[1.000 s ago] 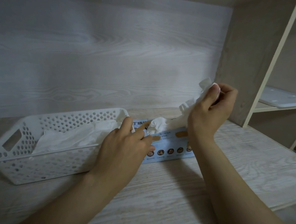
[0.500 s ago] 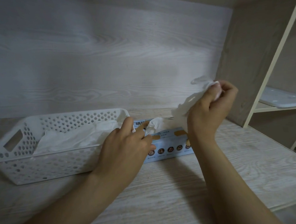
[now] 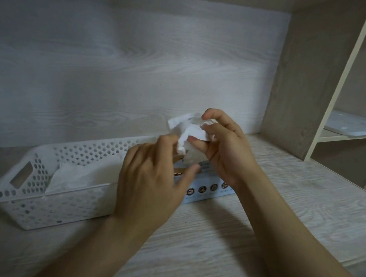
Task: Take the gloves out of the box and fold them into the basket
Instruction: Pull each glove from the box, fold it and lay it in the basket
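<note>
A crumpled white glove [image 3: 188,130] hangs in the air above the light blue glove box [image 3: 208,189], which lies on the table mostly hidden behind my hands. My right hand [image 3: 225,148] pinches the glove's upper part between thumb and fingers. My left hand [image 3: 150,181] pinches the glove's lower left end. A white perforated basket [image 3: 31,203] stands left of the box, with folded white gloves [image 3: 81,175] lying inside it.
The light wood-grain table [image 3: 300,216] runs to a front edge at lower right. A wood-grain back wall stands behind. A shelf unit with a white frame [image 3: 334,99] rises at right, with a white flat object [image 3: 352,125] on its shelf.
My right hand has come down and left with the glove, now free of the box. My left hand has left the box top and taken hold of the glove's lower end.
</note>
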`<state>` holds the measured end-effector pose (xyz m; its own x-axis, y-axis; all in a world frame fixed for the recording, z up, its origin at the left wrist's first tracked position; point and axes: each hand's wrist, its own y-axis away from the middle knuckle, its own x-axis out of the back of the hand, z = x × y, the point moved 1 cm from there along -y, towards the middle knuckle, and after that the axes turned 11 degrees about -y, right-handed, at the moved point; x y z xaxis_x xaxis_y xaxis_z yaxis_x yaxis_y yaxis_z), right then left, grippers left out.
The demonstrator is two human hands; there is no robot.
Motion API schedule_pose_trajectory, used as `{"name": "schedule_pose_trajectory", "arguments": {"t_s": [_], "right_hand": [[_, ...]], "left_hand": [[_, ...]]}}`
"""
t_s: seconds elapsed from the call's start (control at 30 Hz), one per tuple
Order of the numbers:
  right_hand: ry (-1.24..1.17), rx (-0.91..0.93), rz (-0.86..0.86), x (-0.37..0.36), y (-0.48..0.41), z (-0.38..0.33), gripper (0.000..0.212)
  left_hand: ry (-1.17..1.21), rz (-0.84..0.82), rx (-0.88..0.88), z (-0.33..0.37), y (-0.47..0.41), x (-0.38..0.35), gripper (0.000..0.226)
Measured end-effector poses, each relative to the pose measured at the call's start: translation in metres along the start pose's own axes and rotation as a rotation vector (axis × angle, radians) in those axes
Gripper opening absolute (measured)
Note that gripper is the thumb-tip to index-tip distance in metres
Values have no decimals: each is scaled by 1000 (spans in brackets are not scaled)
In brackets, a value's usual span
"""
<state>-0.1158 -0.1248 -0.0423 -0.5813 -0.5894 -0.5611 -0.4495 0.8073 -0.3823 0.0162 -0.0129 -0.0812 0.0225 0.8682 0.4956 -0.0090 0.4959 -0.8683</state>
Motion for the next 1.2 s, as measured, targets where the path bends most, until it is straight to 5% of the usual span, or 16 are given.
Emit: {"name": "schedule_pose_trajectory", "arguments": {"t_s": [0.1, 0.2, 0.37, 0.47, 0.63, 0.83, 1.2], "right_hand": [[-110, -88, -25, 0, 1, 0, 33], [-77, -115, -115, 0, 3, 2, 44], [734, 181, -174, 1, 4, 8, 76], [1081, 334, -196, 4, 3, 19, 57], [1169, 478, -107, 6, 3, 24, 9], [990, 337, 21, 1, 5, 20, 26], [550, 112, -52, -19, -1, 13, 44]], "left_hand": [[27, 35, 115, -12, -6, 4, 19], [96, 34, 231, -26, -11, 7, 11], [249, 101, 294, -29, -16, 14, 9], [258, 115, 323, -31, -18, 15, 12], [314, 106, 390, -36, -23, 17, 16], [377, 48, 500, -41, -27, 21, 19], [924, -171, 741, -66, -38, 24, 24]]}}
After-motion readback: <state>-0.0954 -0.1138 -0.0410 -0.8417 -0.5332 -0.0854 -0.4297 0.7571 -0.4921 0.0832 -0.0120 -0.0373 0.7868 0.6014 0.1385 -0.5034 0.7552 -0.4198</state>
